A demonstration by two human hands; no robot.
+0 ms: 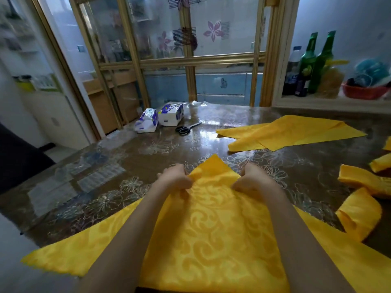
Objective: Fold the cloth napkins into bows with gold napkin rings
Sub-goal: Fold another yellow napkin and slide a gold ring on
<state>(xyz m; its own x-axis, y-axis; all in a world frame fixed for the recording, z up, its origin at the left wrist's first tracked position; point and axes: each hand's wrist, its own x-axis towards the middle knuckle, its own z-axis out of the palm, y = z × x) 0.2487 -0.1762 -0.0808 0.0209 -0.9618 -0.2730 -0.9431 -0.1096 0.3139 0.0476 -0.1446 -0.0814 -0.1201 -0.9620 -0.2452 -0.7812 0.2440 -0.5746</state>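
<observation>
— What does the cloth look like?

— It is a bright yellow cloth napkin (pixel 211 229) with a woven scroll pattern, spread as a diamond on the glossy brown table with pale flower prints (pixel 118 166). Its left corner lies flat near the table's near edge, and its far corner points away from the person.

— And the hands?

— The left hand (pixel 175 176) has curled fingers and pinches the napkin's left edge just below that far corner. The cloth puckers a little at the pinch. The far corner sits between the two hands. The right hand (pixel 251 178) is curled the same way and grips the right edge at about the same height. Both forearms lie over the napkin, which runs back under them toward the person.

— Anything else on the table?

— Far left of centre are two white and blue tissue packs (pixel 160 119), with black-handled scissors (pixel 187 128) just beside them. Further right, well apart from the hands, flat yellow napkins (pixel 292 132) overlap each other. At the right edge lie folded yellow cloth pieces (pixel 359 210). Whether any ring is on them I cannot tell.
</observation>
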